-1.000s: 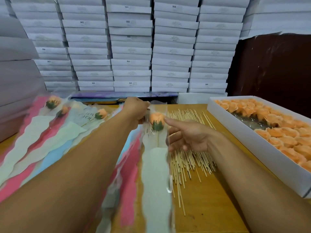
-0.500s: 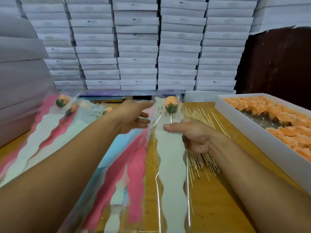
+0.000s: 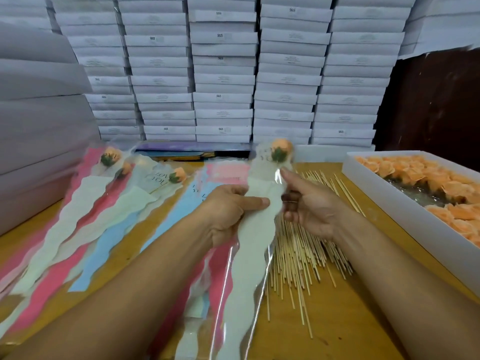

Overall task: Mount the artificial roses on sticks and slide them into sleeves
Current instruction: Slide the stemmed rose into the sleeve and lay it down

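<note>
With our left hand point(image 3: 228, 206) gripping the sleeve point(image 3: 253, 229) and our right hand point(image 3: 309, 206) pinching its edge, we keep the rose point(image 3: 281, 148) seated at the top.

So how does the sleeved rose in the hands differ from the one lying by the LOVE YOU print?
The held orange rose in the white-backed clear sleeve is raised off the wooden table, gripped by the left hand and right hand. The orange rose by the print lies flat, untouched, among finished sleeves. Both have orange heads and green bases.
</note>
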### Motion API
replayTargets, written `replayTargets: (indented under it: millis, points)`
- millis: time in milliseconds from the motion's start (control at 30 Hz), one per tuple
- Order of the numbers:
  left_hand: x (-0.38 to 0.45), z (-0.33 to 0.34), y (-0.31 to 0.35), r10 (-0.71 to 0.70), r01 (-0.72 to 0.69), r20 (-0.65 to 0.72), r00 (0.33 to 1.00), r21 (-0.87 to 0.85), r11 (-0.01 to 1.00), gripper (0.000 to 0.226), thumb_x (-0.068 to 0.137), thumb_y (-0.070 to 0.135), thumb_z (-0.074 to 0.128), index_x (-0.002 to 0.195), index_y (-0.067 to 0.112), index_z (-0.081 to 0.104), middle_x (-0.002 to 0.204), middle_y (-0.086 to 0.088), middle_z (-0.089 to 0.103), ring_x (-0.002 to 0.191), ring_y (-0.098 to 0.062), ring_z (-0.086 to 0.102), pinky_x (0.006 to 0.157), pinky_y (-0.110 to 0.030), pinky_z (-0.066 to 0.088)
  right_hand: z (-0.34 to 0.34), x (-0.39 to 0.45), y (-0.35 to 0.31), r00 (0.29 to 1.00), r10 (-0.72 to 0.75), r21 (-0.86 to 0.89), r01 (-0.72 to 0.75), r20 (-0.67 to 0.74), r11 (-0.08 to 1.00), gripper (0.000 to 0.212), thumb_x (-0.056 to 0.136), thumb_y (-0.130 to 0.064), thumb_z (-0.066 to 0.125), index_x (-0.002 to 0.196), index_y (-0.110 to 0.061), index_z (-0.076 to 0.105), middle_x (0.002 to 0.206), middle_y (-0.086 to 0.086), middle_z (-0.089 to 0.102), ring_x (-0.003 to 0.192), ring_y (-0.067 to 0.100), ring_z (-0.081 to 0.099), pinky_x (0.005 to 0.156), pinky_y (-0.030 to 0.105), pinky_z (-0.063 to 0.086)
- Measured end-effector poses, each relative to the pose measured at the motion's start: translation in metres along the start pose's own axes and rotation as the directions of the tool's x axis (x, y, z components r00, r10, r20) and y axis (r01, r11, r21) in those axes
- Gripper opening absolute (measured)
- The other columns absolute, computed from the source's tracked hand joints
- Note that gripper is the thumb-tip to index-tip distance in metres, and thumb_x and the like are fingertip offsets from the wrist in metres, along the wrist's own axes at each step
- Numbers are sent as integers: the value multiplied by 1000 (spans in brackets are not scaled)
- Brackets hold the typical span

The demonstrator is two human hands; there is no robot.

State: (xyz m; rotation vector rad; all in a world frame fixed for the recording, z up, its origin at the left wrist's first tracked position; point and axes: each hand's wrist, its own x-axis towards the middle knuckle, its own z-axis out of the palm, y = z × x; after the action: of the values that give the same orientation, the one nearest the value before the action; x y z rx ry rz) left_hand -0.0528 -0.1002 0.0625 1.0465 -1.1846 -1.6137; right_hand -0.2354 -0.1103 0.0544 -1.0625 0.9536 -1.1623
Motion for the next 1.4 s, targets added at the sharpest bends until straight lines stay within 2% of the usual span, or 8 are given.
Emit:
replayTargets:
  millis: [200, 533, 667, 867, 1033, 1133, 1267, 1400]
  points:
    - [6, -36, 25, 126, -140, -150, 981, -87, 986, 22, 86, -9, 62, 108, -6, 62, 85, -19, 73, 64, -26, 72, 55, -33, 58, -6, 1, 1, 999, 45, -99, -43, 15, 994, 47, 97, -45, 58, 111, -4, 74, 86, 7, 73, 62, 14, 63, 47, 24, 47]
    - [19, -166, 54, 158, -42, -540, 827, 222, 974, 39, 85, -1, 72, 121, 2, 58, 90, -18, 72, 56, -24, 70, 45, -35, 56, -6, 0, 0, 998, 62, -181, -55, 33, 982, 36, 100, -36, 56, 108, -5, 74, 87, 8, 73, 64, 15, 64, 46, 25, 46]
    - [16, -206, 58, 123, 94, -591, 798, 322, 942, 62, 84, 0, 74, 141, 5, 49, 97, -19, 70, 79, -31, 66, 81, -50, 59, -7, 1, 2, 997, 66, -199, -57, 35, 978, 34, 101, -34, 57, 108, -5, 74, 88, 8, 73, 64, 15, 64, 46, 25, 46]
    - [6, -226, 57, 121, 200, -623, 773, 420, 885, 68, 84, 3, 76, 144, 6, 46, 100, -16, 70, 41, -17, 63, 36, -25, 49, -6, 1, 3, 996, 74, -224, -63, 42, 973, 33, 101, -33, 57, 109, -6, 74, 87, 8, 73, 63, 15, 64, 45, 25, 46]
    - [7, -243, 49, 74, 228, -636, 768, 380, 896, 56, 81, -1, 78, 132, 1, 56, 108, -24, 69, 86, -38, 70, 79, -48, 58, -5, 0, 2, 996, 77, -247, -66, 37, 967, 32, 100, -31, 57, 109, -6, 73, 86, 8, 73, 62, 15, 63, 46, 25, 46]
    - [7, -247, 45, 109, 236, -656, 747, 416, 878, 42, 77, 2, 82, 115, -1, 65, 101, -23, 71, 84, -38, 69, 83, -50, 58, -4, -1, 2, 996, 80, -250, -69, 36, 966, 31, 101, -31, 56, 111, -6, 73, 86, 8, 72, 63, 15, 63, 47, 25, 46]
    - [11, -248, 40, 259, 291, -670, 696, 593, 751, 38, 74, 13, 87, 102, 2, 64, 88, -12, 66, 76, -33, 65, 71, -44, 58, -3, -1, 2, 996, 81, -252, -70, 33, 965, 31, 101, -30, 57, 111, -5, 72, 86, 8, 72, 63, 15, 62, 47, 25, 45]
    - [15, -242, 37, 520, 363, -526, 673, 848, 387, 59, 77, 25, 81, 126, 11, 50, 96, -8, 57, 82, -27, 54, 62, -34, 41, -3, -2, 2, 996, 82, -253, -70, 37, 965, 31, 101, -30, 56, 111, -6, 73, 86, 8, 72, 63, 15, 62, 47, 25, 45]
